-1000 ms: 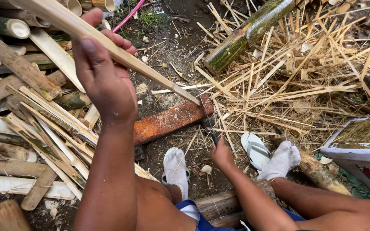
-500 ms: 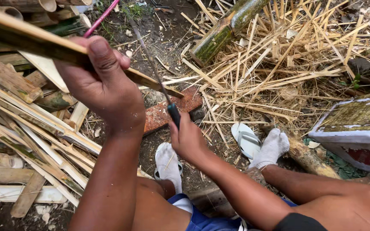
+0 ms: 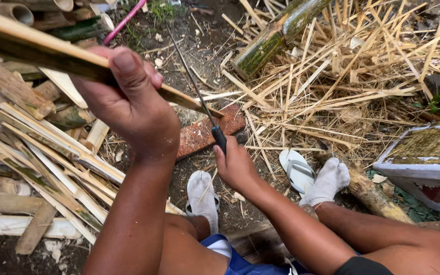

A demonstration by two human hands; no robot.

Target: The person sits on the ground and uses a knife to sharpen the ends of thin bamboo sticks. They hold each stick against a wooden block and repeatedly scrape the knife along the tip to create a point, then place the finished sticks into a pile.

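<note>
My left hand (image 3: 131,104) is raised close to the camera and grips a long split bamboo strip (image 3: 31,47) that slants from the upper left down to a tip near the centre. My right hand (image 3: 236,165) is lower, closed on the dark handle of a thin-bladed knife (image 3: 199,99). Its blade points up and away and meets the strip's lower end. A rusty flat metal piece (image 3: 202,133) lies on the dirt under the strip's tip. My feet in white socks (image 3: 202,196) rest on the ground below.
A pile of split bamboo slats (image 3: 42,163) lies at the left. Thin bamboo shavings (image 3: 332,86) and a green bamboo culm (image 3: 271,40) cover the upper right. A white sandal (image 3: 297,170) lies by my right foot, a white box (image 3: 429,163) at the right edge.
My right hand rose from the ground with the knife and brought the blade to the strip's lower end. My left hand swung the strip nearer the camera.
</note>
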